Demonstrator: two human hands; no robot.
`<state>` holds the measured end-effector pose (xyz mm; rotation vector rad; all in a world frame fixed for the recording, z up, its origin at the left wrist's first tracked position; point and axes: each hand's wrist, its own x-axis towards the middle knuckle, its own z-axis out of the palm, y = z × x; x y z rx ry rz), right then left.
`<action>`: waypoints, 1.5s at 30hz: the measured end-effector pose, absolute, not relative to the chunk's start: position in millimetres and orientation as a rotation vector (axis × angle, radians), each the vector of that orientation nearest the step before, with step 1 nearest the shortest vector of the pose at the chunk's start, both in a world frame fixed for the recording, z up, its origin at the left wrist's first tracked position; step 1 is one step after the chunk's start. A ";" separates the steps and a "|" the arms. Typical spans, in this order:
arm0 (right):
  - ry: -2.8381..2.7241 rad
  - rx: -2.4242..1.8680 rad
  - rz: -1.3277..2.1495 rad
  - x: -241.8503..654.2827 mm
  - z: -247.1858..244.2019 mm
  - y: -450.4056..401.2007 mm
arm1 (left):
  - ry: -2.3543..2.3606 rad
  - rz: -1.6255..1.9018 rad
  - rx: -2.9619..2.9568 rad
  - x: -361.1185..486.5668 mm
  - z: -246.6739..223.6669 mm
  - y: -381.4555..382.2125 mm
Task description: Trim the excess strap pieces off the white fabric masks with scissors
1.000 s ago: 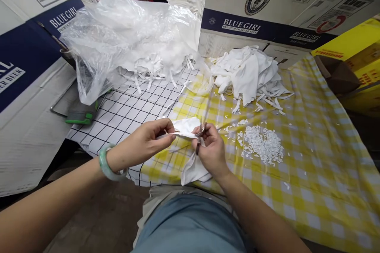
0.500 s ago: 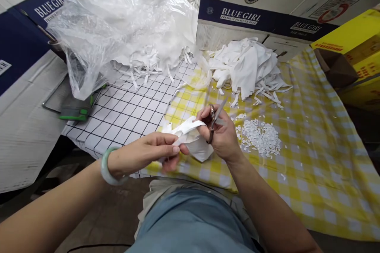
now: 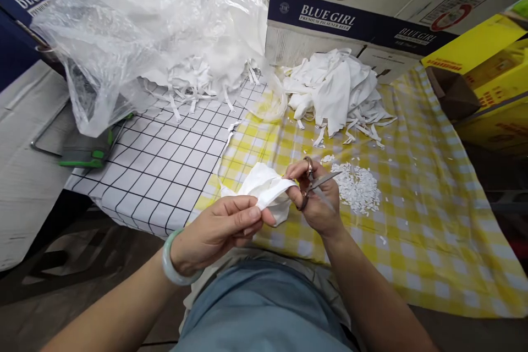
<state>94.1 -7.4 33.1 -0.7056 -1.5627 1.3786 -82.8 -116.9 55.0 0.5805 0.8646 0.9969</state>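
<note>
The left hand pinches white cloth over the table; the right hand holds its edge and scissors. Clippings lie at the cloth's three o'clock, a white pile at one.

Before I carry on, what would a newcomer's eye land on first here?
Probably the metal scissors in the right-hand grip, beside the white cloth held between it and the left-hand grip. Just beyond the right hand, a heap of tiny white pieces stands out on the yellow checked cover. At the back left, a large, crumpled clear plastic bag catches the light.
</note>
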 end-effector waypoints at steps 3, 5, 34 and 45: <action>-1.566 -0.878 1.390 94.0 20.5 -22.6 | 1.141 1.120 1.074 -76.3 62.6 -111.8; -1.497 -0.939 1.479 89.4 11.9 -35.7 | 1.253 1.268 1.337 -67.4 64.6 -103.7; -2.305 -1.219 1.105 175.9 24.2 -21.3 | 1.183 1.124 1.149 -0.8 9.4 -64.7; -2.256 -1.219 1.077 174.7 22.8 -21.2 | 1.196 1.123 1.297 1.4 9.1 -63.4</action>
